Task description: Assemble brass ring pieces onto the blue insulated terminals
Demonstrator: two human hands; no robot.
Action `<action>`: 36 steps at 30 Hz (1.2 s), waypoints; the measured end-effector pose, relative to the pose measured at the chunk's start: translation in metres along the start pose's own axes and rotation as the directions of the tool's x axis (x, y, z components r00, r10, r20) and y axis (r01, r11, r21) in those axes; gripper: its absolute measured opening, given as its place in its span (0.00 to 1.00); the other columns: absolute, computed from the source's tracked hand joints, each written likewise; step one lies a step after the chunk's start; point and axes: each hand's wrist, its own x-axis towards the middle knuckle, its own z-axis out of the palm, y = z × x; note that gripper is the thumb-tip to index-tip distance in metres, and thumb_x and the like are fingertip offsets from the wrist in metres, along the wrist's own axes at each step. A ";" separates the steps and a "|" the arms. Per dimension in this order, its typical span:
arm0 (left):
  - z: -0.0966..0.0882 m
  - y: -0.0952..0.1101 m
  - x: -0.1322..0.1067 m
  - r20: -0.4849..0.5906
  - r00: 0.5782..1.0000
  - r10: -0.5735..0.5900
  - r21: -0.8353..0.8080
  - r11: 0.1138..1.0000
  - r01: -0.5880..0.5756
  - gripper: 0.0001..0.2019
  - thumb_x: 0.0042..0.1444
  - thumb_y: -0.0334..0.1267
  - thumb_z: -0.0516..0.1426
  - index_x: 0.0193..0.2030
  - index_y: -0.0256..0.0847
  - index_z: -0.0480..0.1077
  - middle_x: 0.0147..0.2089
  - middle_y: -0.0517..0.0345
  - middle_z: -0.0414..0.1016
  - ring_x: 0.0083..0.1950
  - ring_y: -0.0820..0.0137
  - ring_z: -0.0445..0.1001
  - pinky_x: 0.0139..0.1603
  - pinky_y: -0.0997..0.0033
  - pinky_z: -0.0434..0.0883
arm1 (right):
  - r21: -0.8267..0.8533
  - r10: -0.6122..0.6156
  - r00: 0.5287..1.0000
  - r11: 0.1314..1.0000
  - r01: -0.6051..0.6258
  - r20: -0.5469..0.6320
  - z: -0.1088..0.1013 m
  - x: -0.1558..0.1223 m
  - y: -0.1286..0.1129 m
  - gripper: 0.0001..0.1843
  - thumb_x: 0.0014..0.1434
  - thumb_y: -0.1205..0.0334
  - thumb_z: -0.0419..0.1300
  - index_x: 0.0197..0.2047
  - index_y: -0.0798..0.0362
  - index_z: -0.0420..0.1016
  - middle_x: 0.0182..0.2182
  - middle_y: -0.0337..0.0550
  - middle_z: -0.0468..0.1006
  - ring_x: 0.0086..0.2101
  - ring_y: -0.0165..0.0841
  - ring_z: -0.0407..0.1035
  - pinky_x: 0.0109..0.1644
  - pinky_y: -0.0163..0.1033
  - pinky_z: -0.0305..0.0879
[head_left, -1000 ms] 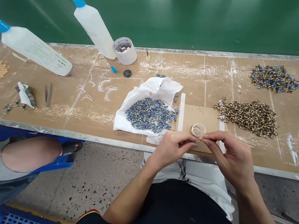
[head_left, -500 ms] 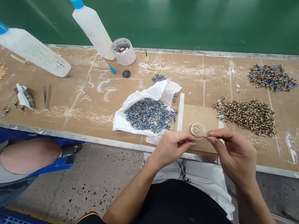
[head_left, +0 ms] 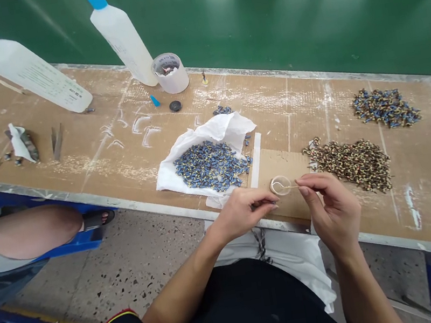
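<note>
The bench top [head_left: 125, 159] was brown board, streaked with dried white smears, and its metal front edge ran from the left of the frame down to the lower right. Behind it lay a smooth green belt [head_left: 259, 23]. At lower centre the left hand [head_left: 243, 211] was pinched shut on a tiny dark part [head_left: 273, 202], too small to make out. Just right of it, the right hand [head_left: 331, 208] gripped a thin pale stick [head_left: 289, 187] between thumb and fingers. The stick's tip reached over a small clear round dish [head_left: 279, 179] on a flat cardboard patch, just above both hands. The hands were close together but not touching, hovering at the bench's near edge.

A heap of small blue pieces [head_left: 210, 165] lay on crumpled white paper [head_left: 226, 127] just up-left of the left hand. A brown-and-yellow heap [head_left: 349, 162] lay just up-right of the right hand. Between the heaps the board was bare. Two white squeeze bottles [head_left: 119, 34] with blue nozzles stood at upper left, beside a white tape roll [head_left: 169, 73]. Another person's bare knee [head_left: 34, 234] showed at the left edge.
</note>
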 end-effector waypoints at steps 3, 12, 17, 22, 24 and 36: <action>0.000 0.000 0.000 0.002 1.000 -0.005 0.002 1.000 0.005 0.07 0.59 0.33 0.60 0.42 0.36 0.78 0.32 0.56 0.81 0.30 0.74 0.75 0.31 0.80 0.67 | -0.001 0.004 1.000 1.000 -0.004 0.005 0.001 0.001 0.001 0.03 0.63 0.64 0.60 0.38 0.50 0.76 0.36 0.45 0.78 0.40 0.38 0.74 0.45 0.46 0.71; 0.000 0.002 0.002 -0.012 1.000 -0.003 0.023 1.000 0.003 0.06 0.58 0.32 0.61 0.41 0.35 0.78 0.31 0.56 0.80 0.29 0.75 0.74 0.31 0.80 0.67 | -0.076 -0.030 0.997 0.996 0.035 0.065 0.002 0.003 0.005 0.05 0.63 0.66 0.59 0.39 0.49 0.77 0.38 0.45 0.77 0.41 0.37 0.73 0.43 0.43 0.70; 0.000 0.001 0.001 -0.017 1.000 -0.004 0.037 0.999 0.005 0.06 0.58 0.32 0.61 0.41 0.36 0.78 0.32 0.56 0.80 0.29 0.74 0.74 0.31 0.79 0.67 | -0.082 -0.023 0.995 0.996 0.032 0.101 0.005 0.005 0.005 0.06 0.64 0.67 0.58 0.39 0.50 0.77 0.40 0.45 0.77 0.40 0.36 0.72 0.42 0.41 0.69; 0.002 0.001 0.000 -0.028 1.000 0.003 0.041 0.999 -0.002 0.06 0.59 0.32 0.60 0.42 0.36 0.78 0.36 0.55 0.82 0.33 0.72 0.76 0.32 0.79 0.69 | 0.003 0.016 0.998 1.000 -0.016 0.055 0.003 0.003 0.001 0.05 0.63 0.67 0.60 0.39 0.50 0.77 0.38 0.44 0.78 0.41 0.36 0.73 0.44 0.43 0.69; 0.002 0.002 0.000 -0.030 1.000 0.003 0.044 0.999 -0.002 0.07 0.59 0.32 0.59 0.42 0.36 0.78 0.36 0.54 0.82 0.34 0.72 0.77 0.34 0.78 0.69 | 0.061 0.052 0.998 0.997 -0.055 0.044 0.000 -0.001 -0.003 0.05 0.63 0.67 0.60 0.40 0.49 0.77 0.37 0.43 0.80 0.41 0.36 0.74 0.46 0.44 0.70; 0.003 0.003 0.000 -0.014 1.000 0.003 0.050 0.999 -0.003 0.06 0.60 0.32 0.59 0.41 0.36 0.77 0.34 0.55 0.81 0.32 0.72 0.75 0.34 0.77 0.67 | -0.067 -0.060 0.989 0.995 0.069 0.133 -0.008 -0.006 -0.021 0.07 0.62 0.70 0.60 0.42 0.49 0.75 0.37 0.39 0.81 0.39 0.32 0.75 0.46 0.37 0.68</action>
